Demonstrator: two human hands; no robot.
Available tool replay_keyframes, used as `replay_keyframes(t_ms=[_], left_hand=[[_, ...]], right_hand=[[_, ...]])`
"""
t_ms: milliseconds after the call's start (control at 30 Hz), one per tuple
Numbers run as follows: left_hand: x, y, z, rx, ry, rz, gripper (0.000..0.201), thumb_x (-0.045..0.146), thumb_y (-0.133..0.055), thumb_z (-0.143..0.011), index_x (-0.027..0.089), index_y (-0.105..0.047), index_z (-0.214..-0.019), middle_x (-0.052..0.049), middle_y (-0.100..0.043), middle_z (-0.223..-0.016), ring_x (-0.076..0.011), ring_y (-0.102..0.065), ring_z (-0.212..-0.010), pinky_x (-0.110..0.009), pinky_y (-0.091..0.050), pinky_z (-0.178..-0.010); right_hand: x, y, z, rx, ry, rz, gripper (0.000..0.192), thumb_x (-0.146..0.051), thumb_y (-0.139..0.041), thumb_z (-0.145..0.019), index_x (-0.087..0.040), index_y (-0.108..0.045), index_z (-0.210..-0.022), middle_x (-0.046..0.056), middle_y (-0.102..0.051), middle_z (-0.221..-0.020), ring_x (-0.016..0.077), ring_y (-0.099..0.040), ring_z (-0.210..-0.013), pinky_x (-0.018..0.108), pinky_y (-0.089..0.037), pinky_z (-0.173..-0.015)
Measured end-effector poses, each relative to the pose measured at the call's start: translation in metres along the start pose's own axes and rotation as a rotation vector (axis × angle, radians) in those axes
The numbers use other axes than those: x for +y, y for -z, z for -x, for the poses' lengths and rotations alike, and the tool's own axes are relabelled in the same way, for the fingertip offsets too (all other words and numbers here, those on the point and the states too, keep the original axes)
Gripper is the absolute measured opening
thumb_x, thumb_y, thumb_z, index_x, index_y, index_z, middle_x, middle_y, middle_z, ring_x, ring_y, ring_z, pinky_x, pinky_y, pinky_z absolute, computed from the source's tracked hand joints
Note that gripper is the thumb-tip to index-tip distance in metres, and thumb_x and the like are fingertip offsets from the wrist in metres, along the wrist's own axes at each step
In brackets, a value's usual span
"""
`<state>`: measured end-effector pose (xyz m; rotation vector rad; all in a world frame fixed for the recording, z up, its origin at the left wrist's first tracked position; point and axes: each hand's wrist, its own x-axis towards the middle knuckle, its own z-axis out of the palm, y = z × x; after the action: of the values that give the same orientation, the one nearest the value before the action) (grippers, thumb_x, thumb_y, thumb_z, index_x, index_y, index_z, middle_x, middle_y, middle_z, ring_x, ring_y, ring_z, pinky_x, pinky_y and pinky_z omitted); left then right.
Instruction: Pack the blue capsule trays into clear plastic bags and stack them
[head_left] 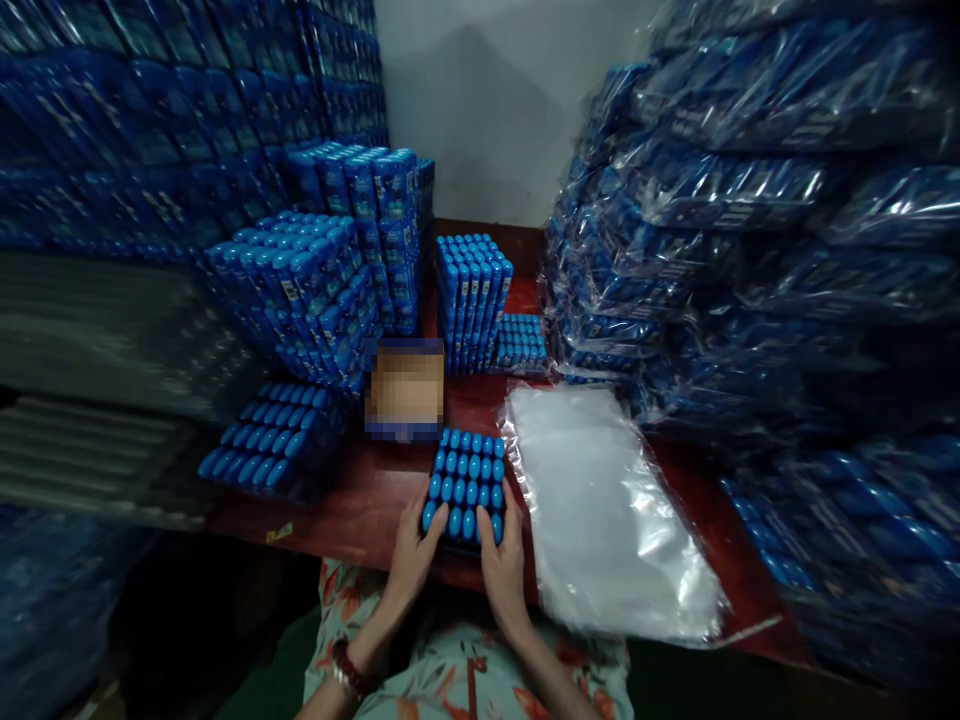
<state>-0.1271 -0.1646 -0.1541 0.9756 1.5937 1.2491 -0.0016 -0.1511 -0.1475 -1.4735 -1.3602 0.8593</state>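
My left hand [411,556] and my right hand [504,562] press in on a block of blue-capped bottles [465,482] from either side, at the near edge of a dark red table [367,500]. The bottles stand upright, packed tight in rows, and I look down on their oval caps. My left grip is partly closed: the fingers [429,520] curl around the block's near left corner and touch the outer caps. My right grip is the same on the other side, with the fingers lying flat along the block's right flank and the thumb [486,528] resting on the front row. Both hands are closed on the block, neither one fully wrapped around it. The block sits on the table, right in front of my body.

Just to the right of the block, touching or nearly touching my right hand, lies a flat stack of clear plastic bags [607,510]. It reaches to the near edge of the table. On my left wrist is a beaded bracelet [349,668].

Farther back on the table stands a taller block of the same bottles [471,300]. To the left, more bottles rise in stepped stacks [300,290]. To the right, bagged packs [750,230] are heaped high.
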Motion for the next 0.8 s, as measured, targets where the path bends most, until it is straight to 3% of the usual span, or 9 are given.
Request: replay_keyframes(t_ms=[67,133,267,333,400,467,600,700,800], left_hand=[[0.005,0.008,0.015,0.011,0.040,-0.013,0.055,0.049,-0.054,-0.082,0.020,-0.048,-0.129,-0.010,-0.045,-0.140,-0.0248,-0.038,-0.131,-0.042,-0.024,-0.112],[0.011,0.018,0.028,0.012,0.099,-0.015,0.060,0.051,-0.051,-0.083,0.022,-0.041,-0.135,-0.008,-0.038,-0.145,-0.0241,-0.031,-0.136,-0.042,-0.021,-0.114],[0.019,0.034,0.034,-0.043,0.188,0.000,0.065,0.054,-0.043,-0.086,0.023,-0.029,-0.141,-0.007,-0.027,-0.151,-0.0218,-0.018,-0.141,-0.041,-0.016,-0.115],[0.019,0.035,0.031,-0.087,0.156,-0.011,0.063,0.053,-0.046,-0.085,0.022,-0.034,-0.139,-0.008,-0.031,-0.149,-0.0232,-0.019,-0.140,-0.042,-0.016,-0.115],[0.016,0.032,0.028,-0.119,0.090,-0.036,0.060,0.051,-0.049,-0.084,0.022,-0.039,-0.136,-0.009,-0.036,-0.146,-0.0246,-0.025,-0.138,-0.043,-0.017,-0.115],[0.013,0.026,0.027,-0.138,0.038,-0.066,0.058,0.049,-0.051,-0.084,0.022,-0.040,-0.135,-0.009,-0.038,-0.144,-0.0247,-0.031,-0.136,-0.044,-0.019,-0.114],[0.010,0.017,0.033,-0.147,0.034,-0.107,0.059,0.048,-0.049,-0.085,0.023,-0.036,-0.137,-0.009,-0.037,-0.145,-0.0243,-0.029,-0.136,-0.044,-0.019,-0.114],[0.013,0.015,0.040,-0.122,0.042,-0.148,0.063,0.047,-0.046,-0.087,0.024,-0.027,-0.142,-0.009,-0.031,-0.148,-0.0244,-0.023,-0.139,-0.045,-0.017,-0.114],[0.022,0.017,0.045,0.003,-0.094,-0.338,0.066,0.042,-0.047,-0.088,0.027,-0.017,-0.145,-0.008,-0.023,-0.151,-0.0250,-0.017,-0.141,-0.048,-0.015,-0.114]], right_hand=[[-0.002,0.010,0.005,-0.101,0.023,0.007,0.053,-0.040,-0.043,-0.090,-0.021,-0.033,-0.139,0.010,-0.042,-0.140,0.0210,-0.038,-0.129,0.041,-0.035,-0.106],[-0.001,0.034,0.005,-0.178,0.105,0.051,0.046,-0.038,-0.044,-0.090,-0.023,-0.043,-0.134,0.008,-0.051,-0.133,0.0199,-0.047,-0.122,0.038,-0.040,-0.101],[0.024,0.125,-0.017,-0.109,0.323,0.459,0.034,-0.045,-0.055,-0.083,-0.024,-0.065,-0.108,0.008,-0.065,-0.105,0.0258,-0.056,-0.103,0.046,-0.042,-0.094],[0.043,0.171,-0.030,-0.125,0.298,0.736,0.044,-0.054,-0.058,-0.077,-0.025,-0.065,-0.109,0.011,-0.064,-0.102,0.0303,-0.055,-0.098,0.049,-0.045,-0.082],[0.060,0.199,-0.039,-0.180,0.268,0.874,0.046,-0.058,-0.056,-0.076,-0.024,-0.066,-0.106,0.012,-0.063,-0.099,0.0308,-0.056,-0.093,0.046,-0.046,-0.074],[0.069,0.205,-0.044,-0.230,0.275,0.857,0.039,-0.055,-0.049,-0.082,-0.022,-0.067,-0.093,0.010,-0.063,-0.090,0.0273,-0.057,-0.086,0.042,-0.046,-0.073],[0.065,0.185,-0.051,-0.183,0.279,0.722,0.035,-0.041,-0.036,-0.091,-0.020,-0.060,-0.077,0.008,-0.062,-0.077,0.0227,-0.054,-0.079,0.038,-0.043,-0.076],[0.056,0.183,-0.058,-0.165,0.257,0.747,0.032,-0.041,-0.037,-0.091,-0.020,-0.060,-0.083,0.008,-0.063,-0.084,0.0227,-0.054,-0.084,0.037,-0.042,-0.077],[0.053,0.194,-0.062,-0.254,0.272,0.894,0.034,-0.049,-0.049,-0.084,-0.022,-0.060,-0.103,0.008,-0.061,-0.105,0.0248,-0.053,-0.097,0.037,-0.041,-0.077]])
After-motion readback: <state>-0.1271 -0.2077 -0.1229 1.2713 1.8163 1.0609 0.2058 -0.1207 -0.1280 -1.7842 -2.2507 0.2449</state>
